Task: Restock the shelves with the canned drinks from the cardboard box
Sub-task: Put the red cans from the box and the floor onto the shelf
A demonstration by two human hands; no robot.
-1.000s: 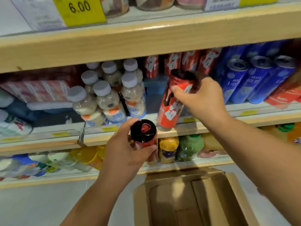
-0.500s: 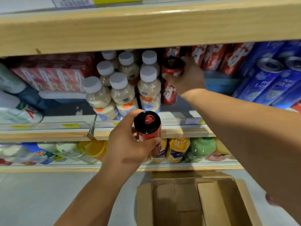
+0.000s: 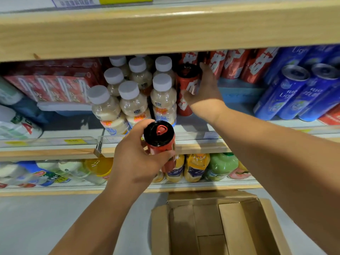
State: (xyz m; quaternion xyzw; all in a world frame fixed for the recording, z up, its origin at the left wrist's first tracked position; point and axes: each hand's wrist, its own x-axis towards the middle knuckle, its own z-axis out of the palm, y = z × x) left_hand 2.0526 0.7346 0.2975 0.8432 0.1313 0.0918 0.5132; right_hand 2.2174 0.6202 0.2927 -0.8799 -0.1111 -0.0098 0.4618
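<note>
On middle shelf (image 3: 55, 153) right hand (image 3: 206, 91), fingers straight, steadies red can (image 3: 185, 83) – left hand (image 3: 136, 162) grips second red can (image 3: 159, 134); cardboard box (image 3: 160, 227) looks empty.

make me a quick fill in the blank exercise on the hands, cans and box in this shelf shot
1. The left hand grips a red can whose top is ____.
2. The right hand touches a second red can standing on the shelf beside bottles with ____ caps.
3. The tall cans at the right end of that shelf are ____.
4. The cardboard box on the floor shows ____ cans inside.

Missing words: black; white; blue; no
</note>
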